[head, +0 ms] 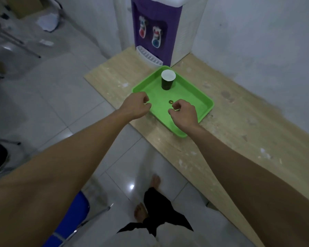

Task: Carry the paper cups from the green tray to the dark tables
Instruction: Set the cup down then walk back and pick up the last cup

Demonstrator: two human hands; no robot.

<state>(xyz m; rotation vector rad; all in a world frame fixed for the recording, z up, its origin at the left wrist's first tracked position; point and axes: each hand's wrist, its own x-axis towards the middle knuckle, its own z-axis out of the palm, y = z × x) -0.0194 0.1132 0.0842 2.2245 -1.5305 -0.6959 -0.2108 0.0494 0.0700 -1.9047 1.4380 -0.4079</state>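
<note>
Both hands are loosely curled and holding nothing: left hand (135, 106) over the near-left rim of the green tray (206, 111), right hand (185, 113) over its near half. The one paper cup (167, 81) stands upright at the tray's far end, well beyond both hands, on the pale wooden surface (239, 122).

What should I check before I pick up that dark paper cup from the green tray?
1. Dark paper cup with white inside upright on the green plastic tray: ok.
2. Left hand holding nothing: ok.
3. Right hand holding nothing: ok.
4. Path to cup unobstructed; only a small round brownish spot lies on the tray: ok.
5. Cup filled or not: cannot tell.
6. Dark tables in sight: not ok.
</note>
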